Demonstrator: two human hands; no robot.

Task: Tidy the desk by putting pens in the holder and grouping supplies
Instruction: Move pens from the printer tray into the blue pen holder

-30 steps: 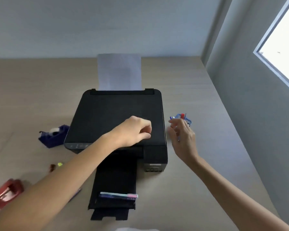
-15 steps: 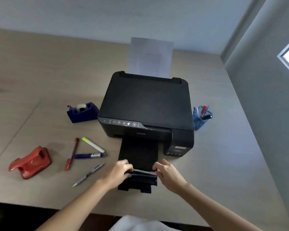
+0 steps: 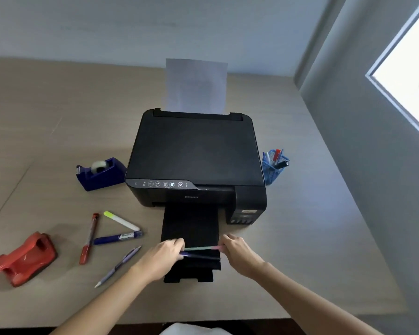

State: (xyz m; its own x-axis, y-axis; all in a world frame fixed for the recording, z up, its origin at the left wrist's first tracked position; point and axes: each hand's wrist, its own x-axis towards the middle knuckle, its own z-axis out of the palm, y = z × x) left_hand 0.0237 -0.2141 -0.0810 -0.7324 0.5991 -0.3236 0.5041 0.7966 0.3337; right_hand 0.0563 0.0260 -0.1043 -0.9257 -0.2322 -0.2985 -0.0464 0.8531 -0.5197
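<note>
Two pens lie across the printer's black output tray (image 3: pixel 191 226): a pale green and pink pen (image 3: pixel 201 248) and a dark blue pen (image 3: pixel 201 256). My left hand (image 3: pixel 162 257) pinches their left ends. My right hand (image 3: pixel 240 252) holds the pink end of the pale pen. A blue mesh pen holder (image 3: pixel 272 169) with several pens stands right of the printer. On the desk to the left lie a red marker (image 3: pixel 89 238), a yellow-tipped highlighter (image 3: pixel 121 220), a blue marker (image 3: pixel 117 238) and a purple pen (image 3: pixel 119 265).
A black printer (image 3: pixel 196 153) with a paper sheet (image 3: pixel 196 84) in its rear feed fills the desk's middle. A blue tape dispenser (image 3: pixel 101 172) sits left of it. A red stapler (image 3: pixel 22 258) lies at the far left. A wall and window run along the right.
Both hands came down from the printer lid and pen holder to the output tray and closed on the two pens there. The view pulled back, showing more of the desk's left side.
</note>
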